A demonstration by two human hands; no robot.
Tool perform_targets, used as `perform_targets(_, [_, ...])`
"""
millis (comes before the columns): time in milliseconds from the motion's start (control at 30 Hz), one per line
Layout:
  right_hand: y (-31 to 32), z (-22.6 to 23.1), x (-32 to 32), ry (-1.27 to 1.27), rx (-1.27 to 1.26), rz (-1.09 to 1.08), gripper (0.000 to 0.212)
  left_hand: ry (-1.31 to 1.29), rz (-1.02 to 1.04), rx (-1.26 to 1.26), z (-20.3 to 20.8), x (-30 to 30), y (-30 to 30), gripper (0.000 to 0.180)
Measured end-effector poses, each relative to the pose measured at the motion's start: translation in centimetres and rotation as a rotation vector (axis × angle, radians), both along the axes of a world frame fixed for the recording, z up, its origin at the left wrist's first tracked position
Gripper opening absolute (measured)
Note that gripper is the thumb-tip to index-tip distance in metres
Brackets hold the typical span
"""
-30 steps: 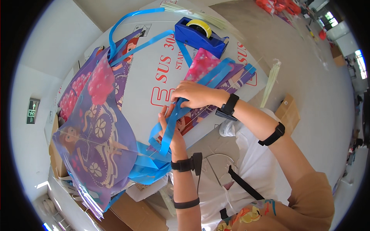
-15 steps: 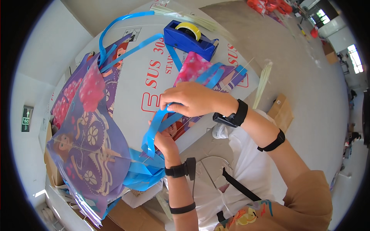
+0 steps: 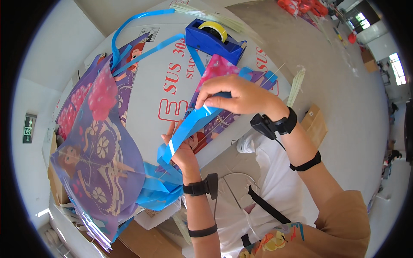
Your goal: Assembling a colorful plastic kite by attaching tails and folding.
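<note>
Blue ribbon [image 3: 189, 127] ran slantwise between my fingers: right hand [image 3: 234, 94] pinched its upper end, left hand [image 3: 180, 150] gripped the lower, just below.

There is only one view, from a wide fisheye camera on the person's head, looking steeply down over their chest and lap. It sits close above the left hand [image 3: 183, 150] and right hand [image 3: 234, 94], whose forearms enter from the lower edge. The cardboard-covered table [image 3: 150, 86] fills the middle, its edges bowing toward the dark round rim, with grey floor [image 3: 344, 86] stretching away at the right
</note>
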State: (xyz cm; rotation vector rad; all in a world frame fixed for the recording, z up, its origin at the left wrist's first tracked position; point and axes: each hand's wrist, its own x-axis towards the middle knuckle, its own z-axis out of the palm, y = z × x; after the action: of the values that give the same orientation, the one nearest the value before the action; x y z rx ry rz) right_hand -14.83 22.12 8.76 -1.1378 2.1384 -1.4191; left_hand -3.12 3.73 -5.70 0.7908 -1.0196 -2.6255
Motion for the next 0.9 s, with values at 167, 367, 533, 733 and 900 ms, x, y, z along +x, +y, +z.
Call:
perform_targets(167, [1.0, 0.9, -0.9, -0.021, 0.025, 0.041, 0.015, -0.02, 0.051, -0.104, -0.3, 0.0, 0.2, 0.06])
perform_targets(367, [-2.5, -5.3, 1.5, -0.209, 0.169, 0.038, 0.016, 0.016, 0.014, -0.072, 0.1, -0.2, 0.3, 0.063])
perform_targets(533, [-4.3, -7.9, 2.8, -0.435, 0.379, -0.15, 0.016, 0.032, 0.015, -0.022, 0.0, -0.2, 0.1, 0.066])
perform_targets(733, [-4.9, -8.5, 1.8, 0.063, 0.365, -0.091, 0.02, 0.062, 0.008, -0.022, -0.1, -0.1, -0.1, 0.064])
perform_targets(900, [-2.0, -8.0, -1.2, 0.212, 0.267, -0.023, 0.031, 0.048, 0.005, -0.042, 0.2, 0.0, 0.1, 0.063])
